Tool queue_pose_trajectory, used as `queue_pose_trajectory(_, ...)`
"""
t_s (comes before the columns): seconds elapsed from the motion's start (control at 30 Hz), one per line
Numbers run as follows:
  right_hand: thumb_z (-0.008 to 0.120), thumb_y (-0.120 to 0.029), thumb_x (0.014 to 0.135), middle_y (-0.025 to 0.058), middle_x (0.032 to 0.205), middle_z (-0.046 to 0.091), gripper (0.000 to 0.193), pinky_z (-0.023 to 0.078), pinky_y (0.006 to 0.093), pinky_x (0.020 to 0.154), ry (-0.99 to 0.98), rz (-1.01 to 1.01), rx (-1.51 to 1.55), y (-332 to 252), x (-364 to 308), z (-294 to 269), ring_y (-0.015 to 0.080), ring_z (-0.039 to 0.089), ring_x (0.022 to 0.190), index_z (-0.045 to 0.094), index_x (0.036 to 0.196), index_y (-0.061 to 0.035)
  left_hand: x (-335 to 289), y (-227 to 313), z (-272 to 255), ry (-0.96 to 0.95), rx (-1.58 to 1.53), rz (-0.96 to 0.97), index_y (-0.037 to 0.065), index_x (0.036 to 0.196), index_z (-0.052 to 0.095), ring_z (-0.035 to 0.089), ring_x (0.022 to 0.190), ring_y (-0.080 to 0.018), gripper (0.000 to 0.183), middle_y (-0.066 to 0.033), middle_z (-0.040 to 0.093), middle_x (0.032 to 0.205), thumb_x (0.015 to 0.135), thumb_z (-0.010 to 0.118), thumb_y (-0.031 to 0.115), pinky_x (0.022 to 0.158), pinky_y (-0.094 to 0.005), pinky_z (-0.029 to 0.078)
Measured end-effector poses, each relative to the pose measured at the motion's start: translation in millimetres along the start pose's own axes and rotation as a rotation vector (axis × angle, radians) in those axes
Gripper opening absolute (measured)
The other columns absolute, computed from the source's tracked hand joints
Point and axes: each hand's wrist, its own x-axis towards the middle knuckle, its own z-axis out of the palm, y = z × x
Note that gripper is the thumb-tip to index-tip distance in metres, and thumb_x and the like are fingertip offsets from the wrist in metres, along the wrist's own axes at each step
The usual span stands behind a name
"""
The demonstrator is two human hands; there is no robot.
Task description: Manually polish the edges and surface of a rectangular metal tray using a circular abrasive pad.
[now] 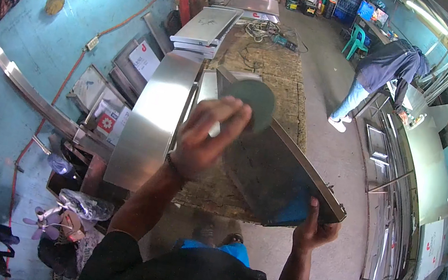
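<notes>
My left hand is raised over the workbench, its fingers pinching the edge of a flat, round grey-green disc. Its exact kind I cannot tell. Below and beyond the disc, a dark sheet-metal panel with a folded rim is tilted above the bench. My right hand grips the panel's near right corner, thumb on the face and fingers underneath. A pale metal piece lies behind my left hand, partly hidden by it and the disc.
The worn wooden workbench carries a shiny steel sheet, stacked panels, coiled cable and a teal power tool. At right, a person bends over another work surface. Metal offcuts lean on the left wall.
</notes>
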Motion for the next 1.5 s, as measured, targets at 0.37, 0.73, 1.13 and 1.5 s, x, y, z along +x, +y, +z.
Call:
queue_pose_trajectory(0.37,0.085,-0.008,0.084,0.0183,0.077,0.073,0.017,0.052,0.0361,0.061,-0.088,-0.045,-0.044,5.9,6.8,3.4,0.0287,0.072,0.066,0.074,0.092,0.0021,-3.4,2.6,3.4,0.025,0.162,-0.045,0.001,0.115,0.076,0.068,0.108,-0.0277,0.033,-0.0121,0.070,0.113,0.083,0.077,-0.006,0.089,-0.0383,0.060)
queue_pose_trajectory(0.73,0.085,-0.001,0.082,0.0180,0.074,0.071,0.024,0.051,0.0363,0.055,-0.110,-0.112,-0.020,25.9,16.0,2.9,0.0279,0.068,0.058,0.068,0.098,0.0057,2.9,110.3,7.5,-0.087,-0.011,0.032,0.006,0.108,0.077,0.069,0.107,-0.0261,0.027,-0.0098,0.072,0.112,0.083,0.080,-0.004,0.087,-0.0373,0.059)
queue_pose_trajectory(1.13,0.084,-0.001,0.084,0.0147,0.067,0.065,0.021,0.045,0.0342,0.050,-0.085,-0.146,0.017,29.8,26.2,3.8,0.0256,0.060,0.052,0.065,0.089,0.0049,8.2,16.4,29.1,0.056,0.147,-0.100,0.000,0.119,0.074,0.069,0.105,-0.0284,0.034,-0.0148,0.072,0.112,0.085,0.074,-0.005,0.087,-0.0382,0.058)
queue_pose_trajectory(1.5,0.083,-0.003,0.086,0.0148,0.067,0.066,0.017,0.049,0.0352,0.053,-0.095,-0.133,-0.013,26.1,28.9,2.6,0.0232,0.066,0.055,0.067,0.089,0.0029,14.2,35.0,19.0,-0.131,0.113,-0.007,0.001,0.108,0.076,0.068,0.112,-0.0272,0.026,-0.0116,0.071,0.116,0.083,0.075,0.000,0.093,-0.0370,0.060)
